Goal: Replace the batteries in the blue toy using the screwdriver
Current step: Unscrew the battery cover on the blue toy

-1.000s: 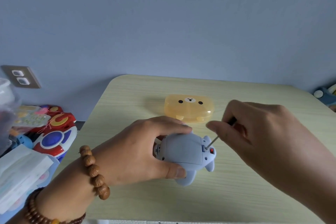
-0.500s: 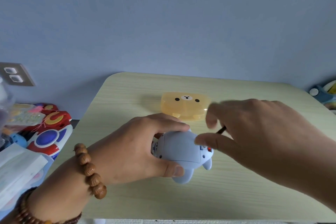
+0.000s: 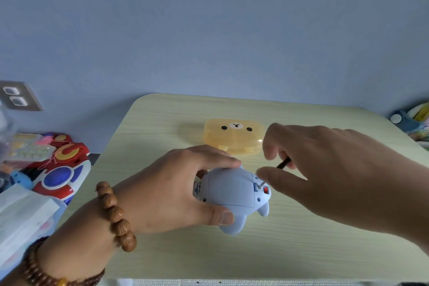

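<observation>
The blue toy [image 3: 232,189] lies underside up on the pale wooden table [image 3: 278,251], its flat battery cover facing me. My left hand [image 3: 171,193] grips it from the left, fingers over the far side and thumb on the near edge. My right hand [image 3: 325,169] holds a thin screwdriver [image 3: 282,165] between thumb and fingers. Its metal tip rests in a screw hole beside a small red switch [image 3: 266,190] at the toy's right end. Most of the handle is hidden by my fingers.
A translucent yellow case with a bear face [image 3: 234,139] sits closed just behind the toy. Colourful toys [image 3: 58,169] and white packaging [image 3: 21,218] are piled off the table's left edge. More items [image 3: 413,121] lie at the far right. A wall socket [image 3: 16,97] is at left.
My right hand swung its fingers around the screwdriver shaft, with the tip staying at the screw hole. The left hand and toy kept their place.
</observation>
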A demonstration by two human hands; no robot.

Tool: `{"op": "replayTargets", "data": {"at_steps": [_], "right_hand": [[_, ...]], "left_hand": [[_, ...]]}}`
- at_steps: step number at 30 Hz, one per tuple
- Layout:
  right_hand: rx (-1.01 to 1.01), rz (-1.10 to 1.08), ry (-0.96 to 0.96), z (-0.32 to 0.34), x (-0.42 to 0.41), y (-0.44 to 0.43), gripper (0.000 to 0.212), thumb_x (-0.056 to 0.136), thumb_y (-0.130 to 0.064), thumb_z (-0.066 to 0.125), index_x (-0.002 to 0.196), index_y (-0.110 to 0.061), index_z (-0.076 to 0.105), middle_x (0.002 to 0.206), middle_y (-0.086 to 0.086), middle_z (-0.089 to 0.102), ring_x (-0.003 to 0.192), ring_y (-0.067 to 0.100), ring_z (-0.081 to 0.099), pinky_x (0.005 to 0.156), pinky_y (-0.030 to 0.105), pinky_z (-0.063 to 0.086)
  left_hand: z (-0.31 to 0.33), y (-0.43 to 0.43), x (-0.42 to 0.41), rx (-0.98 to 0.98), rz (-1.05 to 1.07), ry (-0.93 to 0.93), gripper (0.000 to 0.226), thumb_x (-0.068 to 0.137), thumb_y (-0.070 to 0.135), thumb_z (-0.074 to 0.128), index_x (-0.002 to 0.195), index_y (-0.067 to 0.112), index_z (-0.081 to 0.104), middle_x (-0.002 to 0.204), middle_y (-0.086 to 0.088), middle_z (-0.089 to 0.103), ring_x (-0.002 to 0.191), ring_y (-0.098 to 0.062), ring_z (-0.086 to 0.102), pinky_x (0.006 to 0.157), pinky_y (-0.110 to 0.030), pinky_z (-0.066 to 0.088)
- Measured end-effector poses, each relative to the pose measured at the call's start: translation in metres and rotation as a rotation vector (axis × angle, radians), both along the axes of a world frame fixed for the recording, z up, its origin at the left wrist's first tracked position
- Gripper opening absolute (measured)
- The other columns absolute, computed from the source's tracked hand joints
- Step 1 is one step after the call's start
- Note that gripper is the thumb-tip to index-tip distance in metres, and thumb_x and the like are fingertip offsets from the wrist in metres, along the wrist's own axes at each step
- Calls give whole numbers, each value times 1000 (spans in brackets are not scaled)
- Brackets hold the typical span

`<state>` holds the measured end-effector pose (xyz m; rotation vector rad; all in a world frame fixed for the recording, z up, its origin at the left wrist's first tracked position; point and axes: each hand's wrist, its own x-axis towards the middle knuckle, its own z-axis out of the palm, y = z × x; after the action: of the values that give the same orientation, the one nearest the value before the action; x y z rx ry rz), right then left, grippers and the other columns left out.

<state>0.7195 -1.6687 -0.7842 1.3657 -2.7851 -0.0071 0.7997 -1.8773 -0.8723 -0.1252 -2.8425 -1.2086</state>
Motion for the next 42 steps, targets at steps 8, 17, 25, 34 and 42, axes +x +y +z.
{"op": "replayTargets", "data": {"at_steps": [8, 17, 25, 34, 42], "right_hand": [[36, 6, -21, 2, -1, 1, 13, 94, -54, 40, 89, -42, 37, 93, -21, 53, 76, 3, 56, 63, 20, 44], [-4, -38, -53, -1, 1, 3, 33, 78, -74, 23, 97, -48, 32, 86, -26, 50, 77, 3, 59, 66, 24, 46], [22, -19, -10, -2, -1, 4, 19, 88, -64, 38, 91, -46, 34, 90, -27, 51, 72, -1, 55, 60, 16, 42], [-12, -29, -67, -2, 5, -1, 29, 82, -71, 27, 95, -47, 34, 78, -21, 49, 74, 2, 55, 57, 17, 39], [-14, -46, -33, -6, 0, 0, 19, 88, -54, 38, 87, -37, 47, 84, -17, 59, 76, 4, 59, 66, 24, 50]], "left_hand": [[0, 0, 0, -2, 5, -7, 73, 65, 50, 90, 131, 48, 58, 133, 40, 49, 114, 8, 57, 89, -17, 49], [2, 1, 1, -6, 11, -14, 75, 64, 51, 89, 132, 48, 57, 133, 38, 49, 116, 5, 57, 96, -26, 51], [3, 2, 2, 1, 22, -8, 72, 64, 48, 90, 129, 47, 59, 130, 38, 51, 112, 6, 58, 94, -21, 51], [1, 0, 1, 21, 7, -1, 72, 65, 48, 90, 130, 47, 59, 131, 37, 52, 114, 9, 56, 91, -15, 48], [-1, 1, 0, 52, 13, -10, 69, 64, 48, 91, 126, 50, 60, 131, 38, 52, 109, 5, 61, 88, -22, 54]]}}
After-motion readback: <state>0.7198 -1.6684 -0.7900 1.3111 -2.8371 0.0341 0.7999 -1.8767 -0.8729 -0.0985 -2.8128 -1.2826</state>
